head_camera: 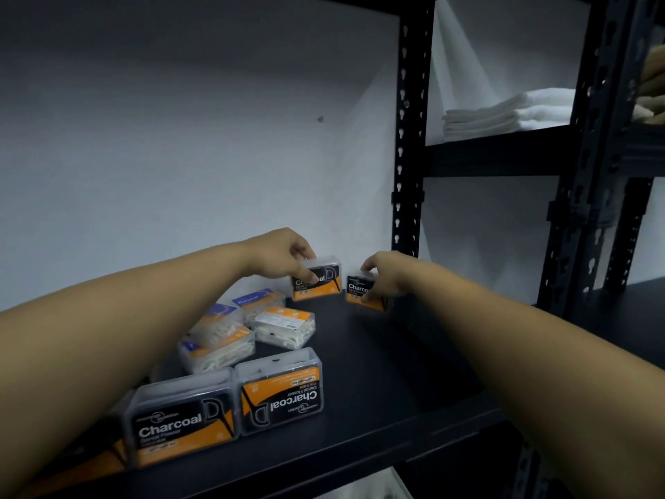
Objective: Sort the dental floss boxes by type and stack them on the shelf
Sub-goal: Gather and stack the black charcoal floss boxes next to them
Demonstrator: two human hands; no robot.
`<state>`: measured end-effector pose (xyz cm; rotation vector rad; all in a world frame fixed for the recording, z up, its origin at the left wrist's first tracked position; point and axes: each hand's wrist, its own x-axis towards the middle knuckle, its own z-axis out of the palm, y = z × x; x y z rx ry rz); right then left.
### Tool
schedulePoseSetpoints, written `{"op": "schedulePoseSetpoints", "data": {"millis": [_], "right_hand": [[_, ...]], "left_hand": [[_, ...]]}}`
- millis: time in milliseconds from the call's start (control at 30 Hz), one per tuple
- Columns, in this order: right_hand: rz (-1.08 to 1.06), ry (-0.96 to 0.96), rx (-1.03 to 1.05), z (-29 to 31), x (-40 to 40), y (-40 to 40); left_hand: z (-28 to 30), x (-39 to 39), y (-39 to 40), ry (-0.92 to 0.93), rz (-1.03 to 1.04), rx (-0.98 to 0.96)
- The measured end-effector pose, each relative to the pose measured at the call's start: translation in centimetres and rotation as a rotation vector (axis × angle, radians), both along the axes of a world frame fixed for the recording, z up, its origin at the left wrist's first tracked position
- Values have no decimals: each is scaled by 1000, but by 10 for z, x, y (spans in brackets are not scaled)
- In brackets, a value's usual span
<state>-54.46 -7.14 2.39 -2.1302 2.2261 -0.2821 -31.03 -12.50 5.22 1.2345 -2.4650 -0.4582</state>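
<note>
Currently both hands work at the back of the shelf. Left hand pinches a Charcoal box by its top, standing upright on the shelf; right hand has its grip closed round a second Charcoal box, tilted, just right of the first. Judgement: level the tilted box, butt the labels flush, then release. Nearer the shelf's front edge: two more Charcoal boxes side by side; behind them, clear Round boxes holding white flossers, loosely piled.
</note>
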Motion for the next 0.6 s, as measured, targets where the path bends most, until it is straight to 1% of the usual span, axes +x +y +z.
{"op": "schedulePoseSetpoints", "data": {"millis": [100,300,600], "right_hand": [[11,-33,-8,9,5,8],[84,-36,-36,37,26,31],[306,-65,-16,75,75,62]], "left_hand": [[14,17,14,21,7,11],[35,59,47,25,44,-12],[45,109,100,55,61,-4]]}}
